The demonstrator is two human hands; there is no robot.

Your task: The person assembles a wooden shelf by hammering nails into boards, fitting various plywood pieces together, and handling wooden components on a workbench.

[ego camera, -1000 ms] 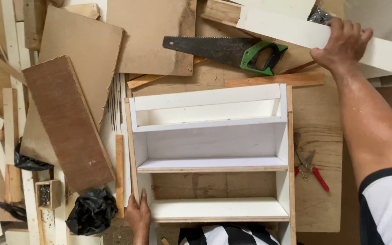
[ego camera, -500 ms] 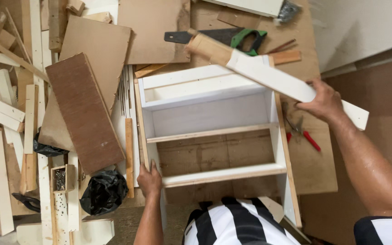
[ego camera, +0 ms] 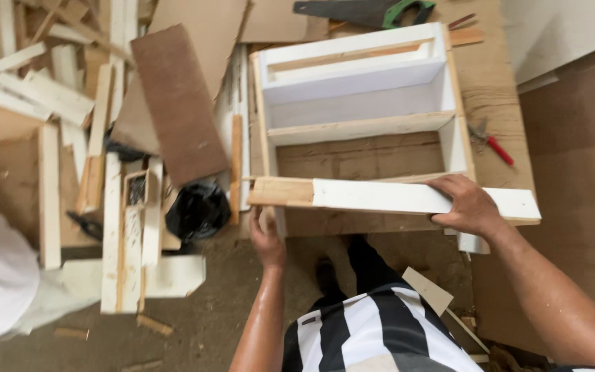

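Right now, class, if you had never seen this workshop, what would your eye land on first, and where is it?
First, the long white plank lying crosswise over the near end of the white shelf frame, gripped by the right hand while the left hand steadies the frame's near-left corner. Next, the heap of wood offcuts at left, with a brown board on top. A green-handled saw lies at the far edge.

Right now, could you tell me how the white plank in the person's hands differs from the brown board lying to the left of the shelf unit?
The white plank is long, narrow and painted white with one bare wood end; the brown board is wider, shorter and dull brown all over. The plank is held crosswise over the shelf unit, the right hand on top and the left hand below its bare end; the board lies slanted on the scrap pile, untouched. Both are flat, straight-edged pieces.
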